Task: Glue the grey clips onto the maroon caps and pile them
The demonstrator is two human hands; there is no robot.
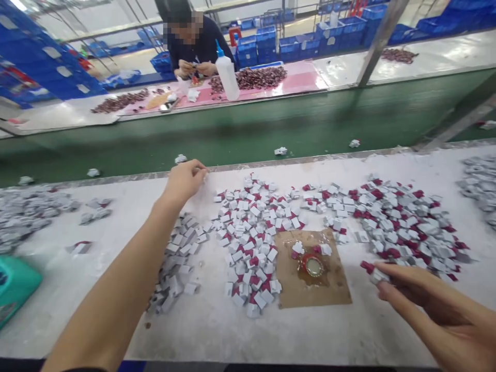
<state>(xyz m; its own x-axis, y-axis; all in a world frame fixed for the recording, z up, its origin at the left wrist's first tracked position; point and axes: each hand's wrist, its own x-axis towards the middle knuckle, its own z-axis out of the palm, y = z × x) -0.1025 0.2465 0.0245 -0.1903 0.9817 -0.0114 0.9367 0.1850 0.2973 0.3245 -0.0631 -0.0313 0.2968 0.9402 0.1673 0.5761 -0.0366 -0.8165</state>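
Note:
My right hand (430, 299) pinches a small grey-white part with a dark red piece (377, 274) between thumb and fingertips, right of a brown cardboard square (287, 294). On the cardboard stand a small round cap (313, 266) in a wet patch and two red-and-white parts (297, 249). My left hand (188, 181) reaches to the table's far edge, its fingers curled; whatever they may hold is hidden. A grey-white part (180, 158) lies on the green belt (232, 139) just beyond it. Piles of red-and-white parts (251, 222) lie between my hands.
More red-and-white parts (406, 222) are heaped at the right, grey parts (31, 212) at the left. A teal container (17, 287) stands at the left edge. Across the belt, a person (201, 39) works near a white bottle (228, 77). A metal post (382, 41) rises beyond the belt.

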